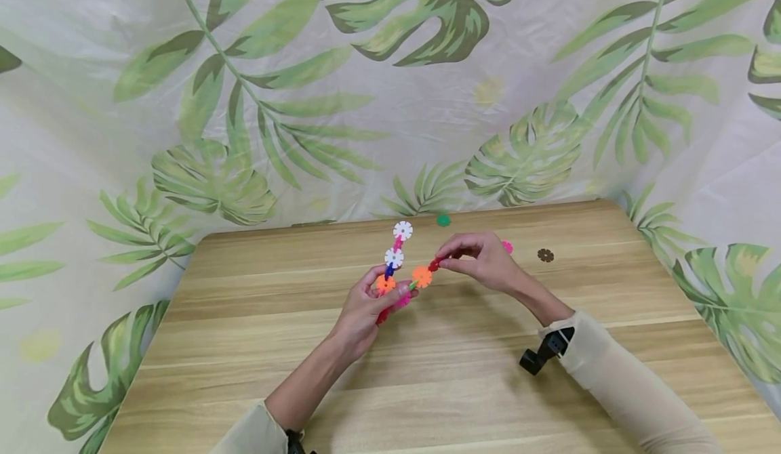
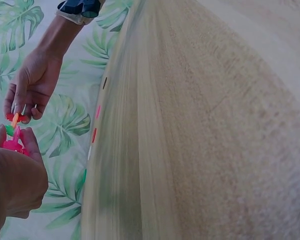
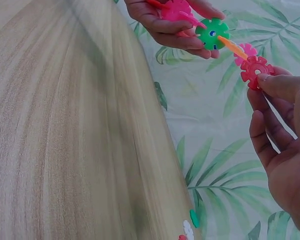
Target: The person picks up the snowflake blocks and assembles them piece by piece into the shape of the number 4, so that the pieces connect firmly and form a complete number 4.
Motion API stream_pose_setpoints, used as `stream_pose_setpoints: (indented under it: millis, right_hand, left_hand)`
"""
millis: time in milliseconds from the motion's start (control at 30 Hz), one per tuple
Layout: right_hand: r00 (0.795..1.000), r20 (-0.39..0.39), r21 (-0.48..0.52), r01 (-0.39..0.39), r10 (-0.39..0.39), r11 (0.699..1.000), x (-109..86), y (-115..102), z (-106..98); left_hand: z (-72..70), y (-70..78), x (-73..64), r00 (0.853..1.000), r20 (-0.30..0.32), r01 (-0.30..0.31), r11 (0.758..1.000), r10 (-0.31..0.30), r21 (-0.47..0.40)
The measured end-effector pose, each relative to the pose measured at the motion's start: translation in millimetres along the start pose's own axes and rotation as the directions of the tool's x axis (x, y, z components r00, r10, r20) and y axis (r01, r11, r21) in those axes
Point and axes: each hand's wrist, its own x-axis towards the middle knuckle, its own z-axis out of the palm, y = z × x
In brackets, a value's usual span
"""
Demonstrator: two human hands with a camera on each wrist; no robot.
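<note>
In the head view, the person's left grip (image 1: 361, 312), a bare hand, is clamped on a chain of round notched plastic discs, held up over the table (image 1: 244, 318) with its wood-grain top. From the far end come a white disc (image 1: 403, 230), a pink disc (image 1: 398, 244), a second white disc (image 1: 393, 258), a blue disc (image 1: 389, 270) and an orange disc (image 1: 385, 284). On the right side, a light green disc (image 1: 413, 284) meets a second orange disc (image 1: 422, 277). To its right, the bare right grip (image 1: 485, 263) pinches a red disc (image 1: 434, 264). A dark green disc (image 1: 443, 221) lies at the table's far edge, and a brown disc (image 1: 546, 255) farther right.

In the left wrist view, both hands meet at the left, fingers closed on the chain; loose discs lie in a row, a red one (image 2: 94, 135) among them.

In the right wrist view, the right thumb presses the red disc, which appears to touch the edge-on orange disc; whether their notches interlock, I cannot tell
</note>
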Motion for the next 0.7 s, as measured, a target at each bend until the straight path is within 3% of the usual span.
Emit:
stream_pose_setpoints:
  millis: [333, 600, 700]
  right_hand:
    - [0.999, 0.030, -0.015, 0.026, -0.026, 1.000, 0.1, 1.0, 1.9]
    - [0.998, 0.023, -0.045, 0.055, -0.054, 0.997, 0.5, -1.7, 4.0]
    - [0.997, 0.020, -0.041, 0.075, -0.074, 0.996, 1.0, -1.6, 5.0]
  left_hand:
    - [-1.8, -0.2, -0.8, 0.999, 0.049, 0.014, 1.000, -0.015, 0.017]
    - [-3.7, 0.7, -1.4, 0.990, 0.137, 0.015, 0.999, -0.019, 0.030]
    - [-3.8, 1.4, -1.6, 0.991, 0.131, 0.025, 0.999, -0.029, 0.029]
